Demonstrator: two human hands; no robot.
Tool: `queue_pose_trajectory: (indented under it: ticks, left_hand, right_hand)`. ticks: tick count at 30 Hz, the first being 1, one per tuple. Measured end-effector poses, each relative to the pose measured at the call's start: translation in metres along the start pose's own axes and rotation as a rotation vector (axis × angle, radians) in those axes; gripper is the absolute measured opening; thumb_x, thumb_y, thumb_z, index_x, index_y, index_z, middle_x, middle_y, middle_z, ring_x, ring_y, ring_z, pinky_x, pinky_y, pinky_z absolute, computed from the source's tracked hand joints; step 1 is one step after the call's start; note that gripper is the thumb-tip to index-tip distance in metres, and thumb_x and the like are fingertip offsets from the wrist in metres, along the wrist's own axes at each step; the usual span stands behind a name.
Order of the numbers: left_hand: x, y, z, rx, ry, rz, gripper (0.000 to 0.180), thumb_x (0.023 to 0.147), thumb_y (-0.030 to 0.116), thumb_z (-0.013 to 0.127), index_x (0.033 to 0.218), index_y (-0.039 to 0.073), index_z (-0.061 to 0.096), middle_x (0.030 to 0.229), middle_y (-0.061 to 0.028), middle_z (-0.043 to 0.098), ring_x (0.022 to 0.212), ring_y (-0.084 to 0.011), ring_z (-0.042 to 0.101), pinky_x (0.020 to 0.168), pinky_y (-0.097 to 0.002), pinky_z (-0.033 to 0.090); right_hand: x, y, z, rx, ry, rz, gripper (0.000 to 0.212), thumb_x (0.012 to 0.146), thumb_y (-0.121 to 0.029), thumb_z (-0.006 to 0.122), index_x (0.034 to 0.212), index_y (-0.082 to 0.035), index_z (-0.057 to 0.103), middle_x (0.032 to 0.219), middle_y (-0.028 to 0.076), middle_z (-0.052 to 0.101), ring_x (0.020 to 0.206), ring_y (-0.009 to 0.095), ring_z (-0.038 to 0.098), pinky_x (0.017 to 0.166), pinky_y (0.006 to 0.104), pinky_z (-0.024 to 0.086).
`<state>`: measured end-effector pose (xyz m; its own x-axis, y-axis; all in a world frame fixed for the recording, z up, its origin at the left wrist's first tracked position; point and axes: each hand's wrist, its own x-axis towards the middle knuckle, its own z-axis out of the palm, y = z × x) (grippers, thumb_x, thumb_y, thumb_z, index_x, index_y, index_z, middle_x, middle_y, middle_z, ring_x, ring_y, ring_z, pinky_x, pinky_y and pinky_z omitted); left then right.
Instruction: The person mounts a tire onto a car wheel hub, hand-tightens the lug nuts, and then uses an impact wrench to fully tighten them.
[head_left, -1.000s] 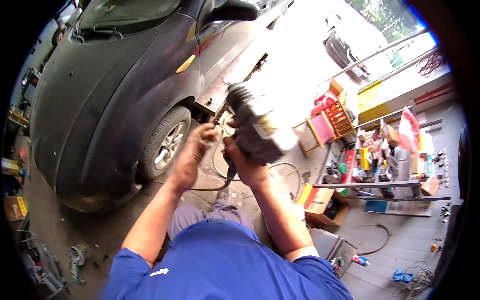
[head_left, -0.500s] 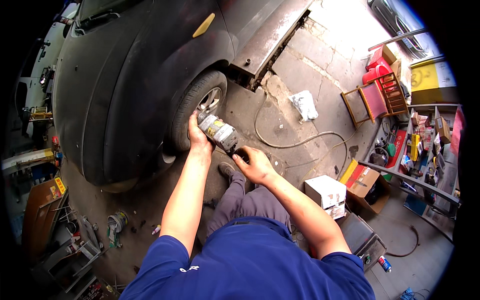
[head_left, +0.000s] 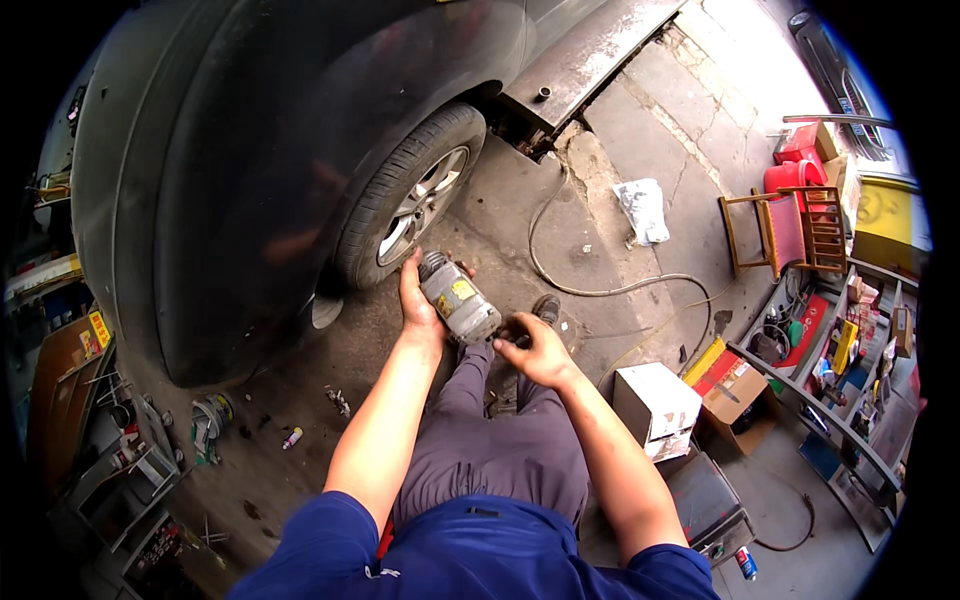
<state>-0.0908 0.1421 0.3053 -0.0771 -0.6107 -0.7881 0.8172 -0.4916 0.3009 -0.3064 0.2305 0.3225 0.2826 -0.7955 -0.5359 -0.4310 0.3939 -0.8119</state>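
Note:
In front of my body is a worn grey impact wrench point(head_left: 457, 298) with yellow markings on its casing. My left hand point(head_left: 422, 305) is wrapped around its front end, with fingertips showing on the far side. At its rear end is my right hand point(head_left: 538, 350), thumb and fingers curled together; whatever lies between them is too dark to make out. Just beyond the tool stands a car wheel point(head_left: 425, 205) with a silver spoked rim and black tyre. It sits in the arch of a dark car point(head_left: 270, 150).
A hose point(head_left: 620, 291) snakes over the concrete floor beside a white plastic bag point(head_left: 643, 210). To the right stand a wooden chair point(head_left: 783, 228), a white box point(head_left: 655, 405), an open cardboard box point(head_left: 738, 390) and a cluttered rack point(head_left: 830, 425). A metal ramp point(head_left: 590, 55) runs behind the wheel.
My view has shifted, and the car wheel shows more fully. The impact wrench, held in my left hand, sits slightly lower and further right. My right hand stays at its rear end.

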Motion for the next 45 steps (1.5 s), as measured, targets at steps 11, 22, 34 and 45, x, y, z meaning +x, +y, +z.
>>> queue_pose_trajectory:
  ticks: [11, 22, 34, 45]
  left_hand:
    - [0.166, -0.051, -0.098, -0.059, -0.112, -0.003, 0.063, 0.1, 0.055, 0.052, 0.122, -0.002, 0.066, 0.128, -0.0262, 0.068, 0.125, -0.0379, 0.064, 0.109, -0.0498, 0.052]
    - [0.343, -0.071, -0.212, -0.173, -0.126, 0.075, 0.066, 0.113, 0.057, 0.027, 0.118, 0.001, 0.061, 0.104, -0.0209, 0.07, 0.102, -0.0394, 0.069, 0.098, -0.053, 0.056]
    - [0.391, -0.065, -0.234, -0.134, -0.19, 0.262, 0.056, 0.115, 0.043, 0.027, 0.12, 0.0, 0.062, 0.106, -0.0211, 0.072, 0.1, -0.0367, 0.072, 0.094, -0.0488, 0.06]
    - [0.407, -0.059, -0.242, -0.106, -0.254, 0.357, 0.059, 0.113, 0.046, 0.027, 0.114, 0.0, 0.064, 0.097, -0.0201, 0.073, 0.093, -0.0358, 0.073, 0.092, -0.0478, 0.06]
  right_hand:
    - [0.212, 0.18, 0.053, -0.394, 0.043, -0.321, 0.035, 0.086, -0.025, 0.067, 0.117, -0.011, 0.064, 0.105, 0.016, 0.07, 0.107, 0.038, 0.067, 0.099, 0.0463, 0.048]
    - [0.368, 0.254, 0.062, -0.839, -0.068, -0.457, 0.021, 0.088, -0.009, 0.062, 0.109, -0.011, 0.061, 0.1, 0.01, 0.07, 0.105, 0.03, 0.069, 0.093, 0.0431, 0.049]
    - [0.436, 0.275, 0.075, -0.891, -0.017, -0.64, 0.027, 0.088, -0.015, 0.066, 0.115, -0.011, 0.063, 0.107, 0.012, 0.072, 0.11, 0.033, 0.068, 0.098, 0.0457, 0.049]
    - [0.467, 0.292, 0.087, -0.88, 0.146, -0.853, 0.017, 0.092, -0.011, 0.058, 0.107, -0.01, 0.064, 0.096, 0.01, 0.069, 0.099, 0.03, 0.068, 0.091, 0.0429, 0.049]
